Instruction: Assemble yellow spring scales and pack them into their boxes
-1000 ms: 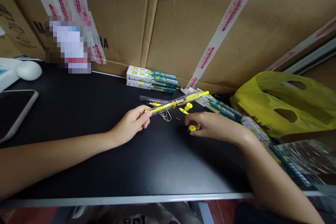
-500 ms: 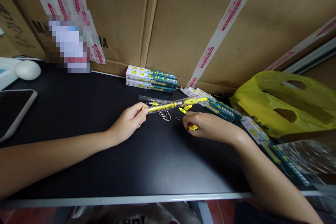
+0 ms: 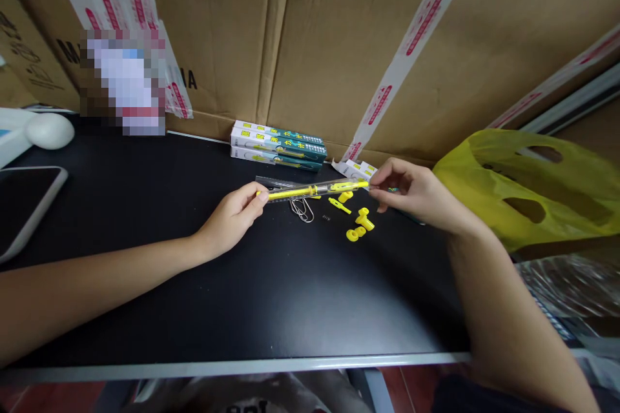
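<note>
Brown cardboard [image 3: 339,58] walls off the far edge of our matte black surface [image 3: 290,303], whose near stretch gives our arms room up to the pale front rim [image 3: 242,368]. Our left hand [image 3: 237,211] pinches the left end of a clear plastic tube with yellow inner parts [image 3: 293,192], raised over the middle. Small yellow plastic pieces [image 3: 365,222] lie nearer, right; our right hand's [image 3: 414,192] fingers pinch a thin metal coil spring [image 3: 374,187] at the tube's right tip.

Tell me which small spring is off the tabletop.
The spring pinched in the right hand, by the yellow tip of the clear tube. The other spring lies on the black tabletop, beside the wire loops.
</note>
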Demonstrator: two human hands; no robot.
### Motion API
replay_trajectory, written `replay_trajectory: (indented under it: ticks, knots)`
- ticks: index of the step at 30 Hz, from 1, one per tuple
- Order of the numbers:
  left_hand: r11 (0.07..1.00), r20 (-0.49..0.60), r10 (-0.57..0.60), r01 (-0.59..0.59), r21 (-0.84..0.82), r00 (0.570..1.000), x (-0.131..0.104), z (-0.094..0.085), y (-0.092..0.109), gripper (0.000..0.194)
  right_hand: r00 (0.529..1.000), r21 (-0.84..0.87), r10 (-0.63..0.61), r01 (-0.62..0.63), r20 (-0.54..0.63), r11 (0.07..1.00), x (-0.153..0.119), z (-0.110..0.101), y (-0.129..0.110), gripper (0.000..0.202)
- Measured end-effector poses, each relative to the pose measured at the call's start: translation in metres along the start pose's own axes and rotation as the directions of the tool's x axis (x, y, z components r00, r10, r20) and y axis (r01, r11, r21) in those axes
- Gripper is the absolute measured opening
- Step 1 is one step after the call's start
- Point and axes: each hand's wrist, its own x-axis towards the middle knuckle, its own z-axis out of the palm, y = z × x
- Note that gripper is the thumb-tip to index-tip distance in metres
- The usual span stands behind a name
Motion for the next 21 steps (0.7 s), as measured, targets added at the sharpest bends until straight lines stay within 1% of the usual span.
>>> replay_trajectory:
  ticks: [4, 7, 10, 14, 21]
  knots:
    - [1.000, 0.000, 0.003, -0.003, 0.024, 1.000, 0.000, -0.001, -0.001, 0.027, 0.997, 0.146, -0.030, 0.039, -0.066, 0.989, -0.001, 0.000, 0.002, 0.024]
    - [0.999, 0.001, 0.002, -0.002, 0.040, 1.000, 0.001, -0.001, -0.001, 0.028, 0.997, 0.198, -0.056, 0.063, -0.043, 0.978, -0.002, 0.003, -0.001, 0.025]
    - [0.999, 0.008, 0.004, -0.005, 0.043, 1.000, 0.001, 0.000, -0.001, 0.027, 0.999, 0.194, -0.053, 0.054, -0.012, 0.980, -0.004, 0.006, -0.006, 0.024]
    - [0.999, 0.012, 0.001, -0.002, 0.042, 1.000, 0.000, 0.001, 0.000, 0.027, 0.999, 0.174, -0.048, 0.050, -0.012, 0.983, -0.004, 0.009, -0.010, 0.024]
    - [0.999, 0.025, 0.009, -0.010, 0.040, 1.000, 0.000, 0.000, -0.003, 0.027, 0.999, 0.158, -0.042, 0.041, 0.002, 0.987, -0.003, 0.010, -0.006, 0.025]
